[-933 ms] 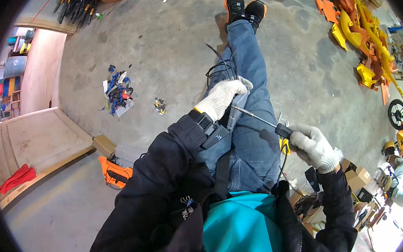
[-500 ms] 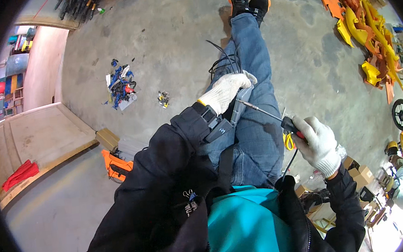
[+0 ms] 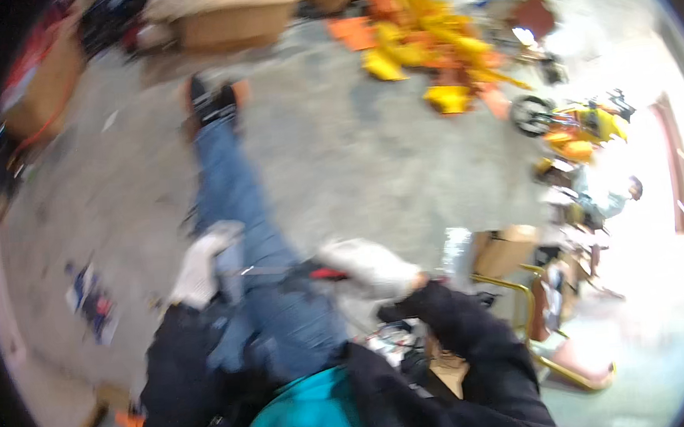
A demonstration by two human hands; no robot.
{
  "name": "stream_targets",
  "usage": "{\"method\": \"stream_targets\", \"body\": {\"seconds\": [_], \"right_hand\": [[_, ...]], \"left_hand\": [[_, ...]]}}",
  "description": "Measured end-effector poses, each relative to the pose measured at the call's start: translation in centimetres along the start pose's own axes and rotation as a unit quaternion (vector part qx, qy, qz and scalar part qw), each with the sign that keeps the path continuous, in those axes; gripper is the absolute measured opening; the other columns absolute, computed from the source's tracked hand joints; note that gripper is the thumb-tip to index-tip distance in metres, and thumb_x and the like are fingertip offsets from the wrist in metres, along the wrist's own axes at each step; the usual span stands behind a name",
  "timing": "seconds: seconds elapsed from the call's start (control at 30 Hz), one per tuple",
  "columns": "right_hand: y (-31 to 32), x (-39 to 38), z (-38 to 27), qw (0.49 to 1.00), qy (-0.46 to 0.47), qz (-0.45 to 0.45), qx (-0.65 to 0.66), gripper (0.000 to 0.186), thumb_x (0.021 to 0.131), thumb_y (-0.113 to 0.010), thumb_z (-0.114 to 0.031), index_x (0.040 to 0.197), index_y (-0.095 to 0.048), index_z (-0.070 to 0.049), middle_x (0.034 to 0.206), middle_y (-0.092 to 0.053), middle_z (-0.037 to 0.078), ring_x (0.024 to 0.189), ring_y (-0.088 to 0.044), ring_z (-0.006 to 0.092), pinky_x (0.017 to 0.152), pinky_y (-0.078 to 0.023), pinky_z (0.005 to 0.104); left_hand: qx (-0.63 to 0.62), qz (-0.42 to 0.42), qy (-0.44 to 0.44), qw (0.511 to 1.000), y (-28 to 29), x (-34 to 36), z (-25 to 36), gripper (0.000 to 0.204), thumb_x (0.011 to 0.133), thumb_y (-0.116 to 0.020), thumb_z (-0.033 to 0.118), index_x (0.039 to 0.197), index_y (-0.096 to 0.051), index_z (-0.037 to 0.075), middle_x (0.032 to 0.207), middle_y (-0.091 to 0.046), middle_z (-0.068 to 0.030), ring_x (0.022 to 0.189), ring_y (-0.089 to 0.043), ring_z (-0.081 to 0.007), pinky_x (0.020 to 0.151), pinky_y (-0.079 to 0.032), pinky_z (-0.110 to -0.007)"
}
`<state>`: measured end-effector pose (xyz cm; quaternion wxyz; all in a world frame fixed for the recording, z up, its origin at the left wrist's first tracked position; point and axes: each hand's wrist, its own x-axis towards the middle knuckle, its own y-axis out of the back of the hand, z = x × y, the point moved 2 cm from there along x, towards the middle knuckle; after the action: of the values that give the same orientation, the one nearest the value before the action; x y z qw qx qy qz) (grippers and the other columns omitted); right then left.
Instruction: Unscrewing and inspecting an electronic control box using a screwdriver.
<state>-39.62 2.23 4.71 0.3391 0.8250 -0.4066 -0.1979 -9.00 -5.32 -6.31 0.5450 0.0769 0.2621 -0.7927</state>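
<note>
The view is smeared by motion. My white-gloved left hand lies over my thigh, closed around a grey device with a flat casing; its details are blurred. On the right, my gloved right hand grips a screwdriver by its red and black handle. Its thin metal shaft reaches left across my jeans to the grey device; whether the tip touches it I cannot tell.
Yellow and orange plastic parts lie heaped at the far right, near a black wheel. Cardboard boxes stand beyond my feet. Small scraps lie at left. A box and yellow-framed chair are at right; beyond, another person.
The view has swung to the right, so the scene has shifted left and more of the right side shows. Both hands keep hold of the device and screwdriver.
</note>
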Motion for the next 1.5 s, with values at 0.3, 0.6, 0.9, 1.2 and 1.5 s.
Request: {"method": "stream_targets", "body": {"seconds": [0.3, 0.6, 0.9, 1.2, 1.5], "right_hand": [[-0.2, 0.1, -1.4, 0.974, -0.160, 0.089, 0.135, 0.031, 0.098, -0.070, -0.029, 0.116, -0.073, -0.004, 0.105, -0.074, 0.019, 0.098, -0.073, 0.0370, 0.088, -0.058, 0.0446], [-1.4, -0.6, 0.6, 0.891, -0.211, 0.127, 0.380, 0.037, 0.102, -0.070, -0.039, 0.124, -0.070, -0.009, 0.106, -0.074, 0.010, 0.086, -0.072, 0.0200, 0.077, -0.056, 0.0349], [0.5, -0.6, -0.8, 0.822, -0.435, -0.002, 0.367, 0.068, 0.110, -0.042, -0.060, 0.112, -0.075, 0.000, 0.083, -0.068, 0.013, 0.073, -0.063, 0.0185, 0.064, -0.048, 0.0367], [1.0, 0.0, -1.8, 0.966, -0.234, 0.049, 0.097, 0.032, 0.104, -0.058, -0.034, 0.110, -0.069, -0.004, 0.093, -0.071, 0.023, 0.098, -0.069, 0.0469, 0.086, -0.055, 0.0508], [0.0, 0.9, -2.6, 0.882, -0.316, 0.136, 0.322, 0.038, 0.095, -0.078, -0.031, 0.123, -0.070, -0.005, 0.089, -0.072, 0.006, 0.085, -0.069, 0.0185, 0.077, -0.058, 0.0341]], "left_hand": [[-0.095, 0.072, 0.088, 0.989, -1.0, 2.1, -1.4, 0.033, 0.083, -0.057, 0.011, 0.109, -0.072, -0.001, 0.102, -0.069, -0.0072, 0.099, -0.065, -0.0210, 0.095, -0.052, -0.033], [-0.086, 0.060, 0.081, 0.991, -1.1, 1.9, -1.2, 0.031, 0.085, -0.056, 0.011, 0.109, -0.072, -0.001, 0.102, -0.069, -0.0067, 0.099, -0.066, -0.0208, 0.095, -0.052, -0.034], [-0.068, 0.048, 0.066, 0.994, -0.8, 1.9, -1.5, 0.035, 0.083, -0.056, 0.011, 0.112, -0.072, -0.002, 0.103, -0.070, -0.0078, 0.101, -0.066, -0.0216, 0.096, -0.052, -0.034], [-0.078, 0.058, 0.065, 0.993, -1.9, 1.7, -0.6, 0.030, 0.082, -0.056, 0.011, 0.105, -0.072, 0.000, 0.100, -0.068, -0.0058, 0.098, -0.065, -0.0205, 0.094, -0.051, -0.032], [-0.012, 0.043, 0.027, 0.999, -1.0, -1.0, 0.9, 0.029, 0.095, -0.064, 0.021, 0.115, -0.074, 0.003, 0.099, -0.070, -0.0079, 0.097, -0.065, -0.0196, 0.094, -0.052, -0.032]]}}
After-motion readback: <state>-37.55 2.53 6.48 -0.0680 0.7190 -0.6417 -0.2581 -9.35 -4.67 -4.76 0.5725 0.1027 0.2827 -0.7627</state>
